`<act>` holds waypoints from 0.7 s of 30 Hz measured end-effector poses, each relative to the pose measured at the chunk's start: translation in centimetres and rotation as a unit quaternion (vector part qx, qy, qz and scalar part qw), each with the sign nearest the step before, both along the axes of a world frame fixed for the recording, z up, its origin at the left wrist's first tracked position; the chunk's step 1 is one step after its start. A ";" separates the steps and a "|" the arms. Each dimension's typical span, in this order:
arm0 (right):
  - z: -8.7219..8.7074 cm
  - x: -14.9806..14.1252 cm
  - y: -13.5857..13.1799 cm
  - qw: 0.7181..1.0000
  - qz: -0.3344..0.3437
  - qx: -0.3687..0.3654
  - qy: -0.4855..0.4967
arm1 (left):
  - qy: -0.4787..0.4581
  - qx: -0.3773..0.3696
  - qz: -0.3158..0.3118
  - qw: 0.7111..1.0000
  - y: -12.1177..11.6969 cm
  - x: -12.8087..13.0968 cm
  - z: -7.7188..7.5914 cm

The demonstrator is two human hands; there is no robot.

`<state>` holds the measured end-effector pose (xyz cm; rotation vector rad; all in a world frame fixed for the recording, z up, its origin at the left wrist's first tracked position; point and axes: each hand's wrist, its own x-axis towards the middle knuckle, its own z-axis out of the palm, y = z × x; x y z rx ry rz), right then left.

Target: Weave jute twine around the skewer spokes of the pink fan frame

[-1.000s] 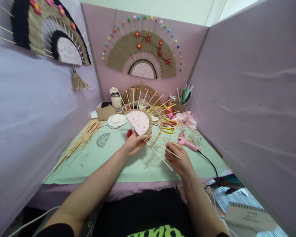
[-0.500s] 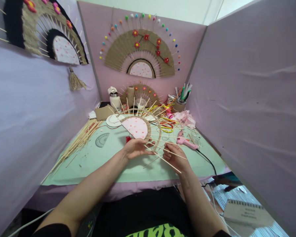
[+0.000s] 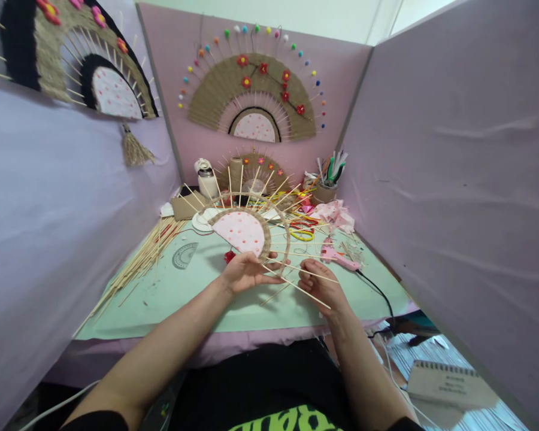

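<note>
My left hand (image 3: 246, 270) grips the lower edge of a half-made fan (image 3: 245, 230), a pink dotted half-disc with a jute-wrapped rim and thin wooden skewers radiating from it. The fan is held above the pale green mat (image 3: 197, 293), tilted toward me. My right hand (image 3: 320, 284) sits just to the right of it, fingers curled around the lowest skewers (image 3: 305, 293) that stick out to the right.
A bundle of loose skewers (image 3: 139, 260) lies on the mat at left. A pink glue gun (image 3: 336, 256) with a black cord rests at right, near rubber bands and pink tissue. A jar, cardboard and a tool cup stand at the back. Finished fans hang on the purple walls.
The fan has tipped down and rotated, its disc now flatter and lower. Both hands shifted slightly left with it, and the right hand stays on the lower skewers.
</note>
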<state>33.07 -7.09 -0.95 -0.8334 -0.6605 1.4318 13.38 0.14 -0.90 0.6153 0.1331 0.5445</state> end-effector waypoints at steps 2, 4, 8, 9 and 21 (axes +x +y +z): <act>0.0 0.0 0.0 1.000 0.006 -0.004 -0.007 | -0.003 -0.002 0.003 1.000 0.1 0.0 -0.1; 0.0 -0.1 0.0 1.000 0.007 -0.006 -0.021 | -0.003 0.000 0.001 1.000 0.2 0.0 -0.2; -0.3 0.0 0.2 0.998 0.004 -0.002 -0.061 | 0.001 0.007 -0.001 1.000 0.3 -0.1 -0.4; -0.4 0.3 0.2 0.997 0.003 0.000 -0.080 | 0.002 0.008 0.000 1.000 0.4 -0.2 -0.4; 2.4 5.4 -3.2 0.934 0.043 0.099 -0.340 | 0.022 -0.017 0.070 0.997 1.1 -1.1 0.5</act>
